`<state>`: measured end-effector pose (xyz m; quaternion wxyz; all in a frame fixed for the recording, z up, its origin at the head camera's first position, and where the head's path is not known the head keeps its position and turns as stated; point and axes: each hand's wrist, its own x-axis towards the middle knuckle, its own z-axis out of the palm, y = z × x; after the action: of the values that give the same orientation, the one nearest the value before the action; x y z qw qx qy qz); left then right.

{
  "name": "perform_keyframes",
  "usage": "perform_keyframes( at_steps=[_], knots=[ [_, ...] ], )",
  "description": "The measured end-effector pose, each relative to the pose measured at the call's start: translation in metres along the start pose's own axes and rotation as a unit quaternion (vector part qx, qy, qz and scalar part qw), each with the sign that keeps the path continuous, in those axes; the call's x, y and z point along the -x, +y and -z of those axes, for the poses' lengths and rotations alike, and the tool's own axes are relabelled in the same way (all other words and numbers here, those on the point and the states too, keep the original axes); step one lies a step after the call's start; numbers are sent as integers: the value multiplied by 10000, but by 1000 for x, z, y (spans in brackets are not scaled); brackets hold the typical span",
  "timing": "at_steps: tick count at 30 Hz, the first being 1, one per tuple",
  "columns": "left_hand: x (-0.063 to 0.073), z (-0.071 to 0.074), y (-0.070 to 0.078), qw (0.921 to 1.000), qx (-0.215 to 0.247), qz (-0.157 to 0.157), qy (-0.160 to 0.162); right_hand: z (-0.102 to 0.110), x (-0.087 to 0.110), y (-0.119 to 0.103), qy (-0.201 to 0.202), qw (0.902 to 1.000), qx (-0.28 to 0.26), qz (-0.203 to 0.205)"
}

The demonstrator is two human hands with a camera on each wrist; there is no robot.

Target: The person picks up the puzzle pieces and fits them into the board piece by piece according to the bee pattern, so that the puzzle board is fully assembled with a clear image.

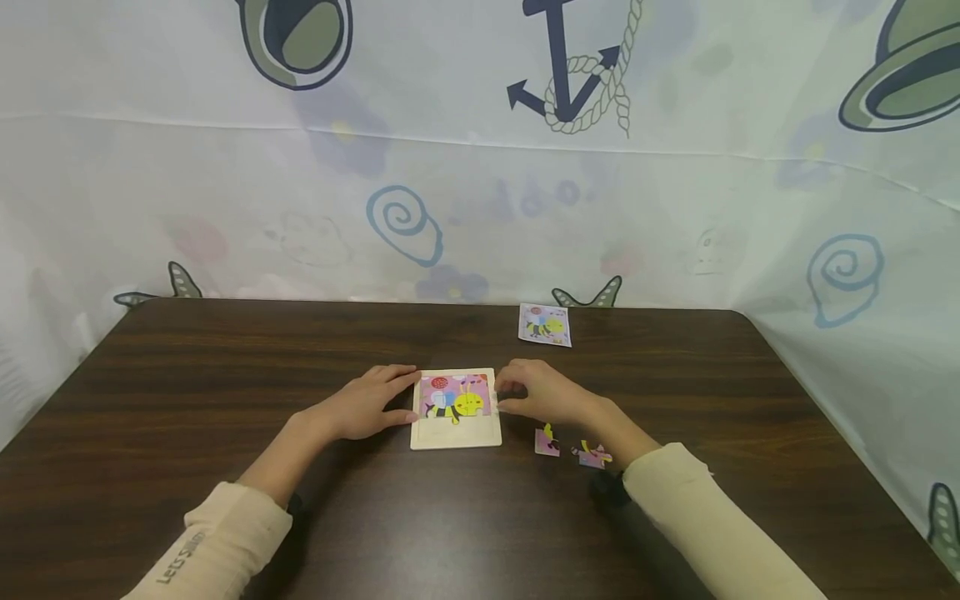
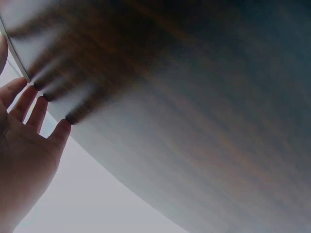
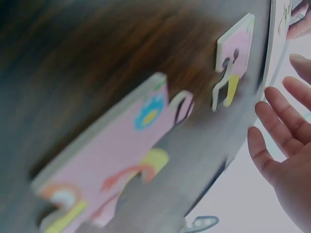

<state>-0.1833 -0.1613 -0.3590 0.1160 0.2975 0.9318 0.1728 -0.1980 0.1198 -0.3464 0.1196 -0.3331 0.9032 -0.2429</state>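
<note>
A wooden tray puzzle (image 1: 456, 436) lies on the table, its upper part filled with pieces that picture a yellow bee on pink. Bare wood shows along its near strip. My left hand (image 1: 363, 404) is at the tray's left edge, fingers extended and thumb apart. On the opposite side my right hand (image 1: 551, 393) has its loosely bent fingertips right at the tray's edge, with no piece showing in them. Two loose puzzle pieces lie below the right hand: a smaller one (image 3: 236, 46) closer to the tray and a larger pink one (image 3: 121, 145) with a blue flower.
A square picture card (image 1: 544, 325) with the same bee lies by the table's far edge. The dark wood table (image 1: 225, 375) extends around the tray. Behind it hangs a pale printed cloth (image 1: 480, 217).
</note>
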Motion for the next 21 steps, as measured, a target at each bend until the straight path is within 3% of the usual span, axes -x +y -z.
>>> perform_keyframes(
  at_steps=[21],
  knots=[
    [-1,-1,-1,10000,-17,31,2,13,50,23,-65,9997,-111,188]
  ],
)
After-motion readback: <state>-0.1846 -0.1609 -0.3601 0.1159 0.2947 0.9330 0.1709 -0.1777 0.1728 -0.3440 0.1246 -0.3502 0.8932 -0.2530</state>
